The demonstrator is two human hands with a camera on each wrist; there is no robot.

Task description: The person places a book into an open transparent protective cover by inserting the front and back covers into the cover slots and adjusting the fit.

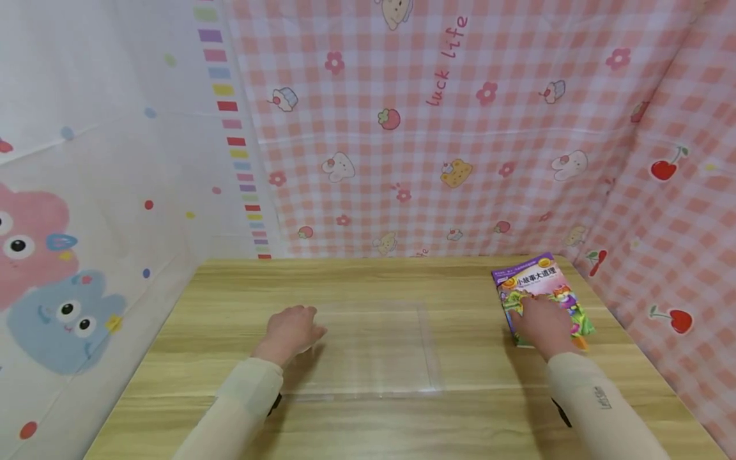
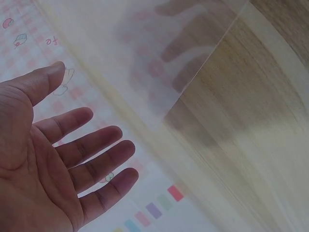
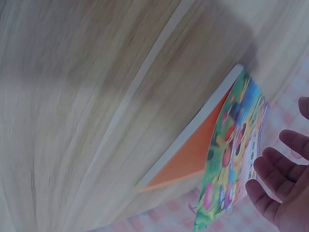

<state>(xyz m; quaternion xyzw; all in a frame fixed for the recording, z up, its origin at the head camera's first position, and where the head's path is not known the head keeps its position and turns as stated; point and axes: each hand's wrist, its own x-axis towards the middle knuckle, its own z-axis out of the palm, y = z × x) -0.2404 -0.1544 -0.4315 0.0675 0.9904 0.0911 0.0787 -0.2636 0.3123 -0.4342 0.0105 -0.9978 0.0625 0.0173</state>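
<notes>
A thin clear plastic sheet lies flat on the wooden table, left of a picture book. Over the sheet's left edge hovers my left hand; in the left wrist view its fingers are spread loosely and hold nothing. The book has a purple top band, Chinese title characters and bright cartoon figures. My right hand is above its lower part and hides some of the cover. Seen from the right wrist, its loosely bent fingers are beside the book, whose cover stands slightly lifted over an orange page.
The wood-grain table meets a pink checked cloth at the back and another at the right. At the left hangs a white cloth with cartoon characters and coloured dots. The book is near the table's right edge.
</notes>
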